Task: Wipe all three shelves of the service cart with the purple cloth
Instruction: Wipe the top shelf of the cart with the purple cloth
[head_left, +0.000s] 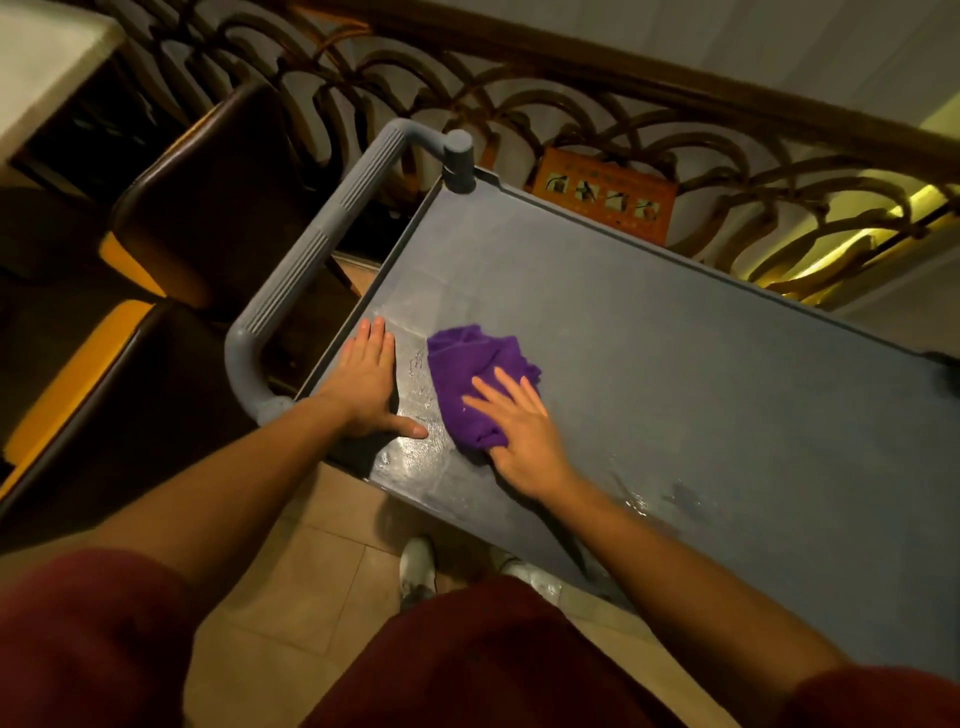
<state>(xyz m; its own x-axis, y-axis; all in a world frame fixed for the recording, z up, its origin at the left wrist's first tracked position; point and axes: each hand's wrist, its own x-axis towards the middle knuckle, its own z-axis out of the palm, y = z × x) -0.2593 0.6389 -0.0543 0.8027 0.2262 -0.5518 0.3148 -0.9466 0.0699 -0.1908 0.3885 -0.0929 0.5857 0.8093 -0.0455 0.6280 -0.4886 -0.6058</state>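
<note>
1. My right hand (519, 431) lies flat with fingers spread, pressing down on the purple cloth (475, 382).
2. My left hand (371, 384) rests open, palm down, just beside the cloth, at the top shelf's (675, 364) handle-end edge.
3. The cloth sits bunched near the shelf's near corner by the grey handle (311, 260).
4. Wet streaks show along the near edge.

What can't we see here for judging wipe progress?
- Lower two shelves: head view, hidden under the top shelf.
- Top shelf's right end: cut off by the frame edge.
- Surface under the cloth and right hand: covered.
- Rim under the left hand: covered.
</note>
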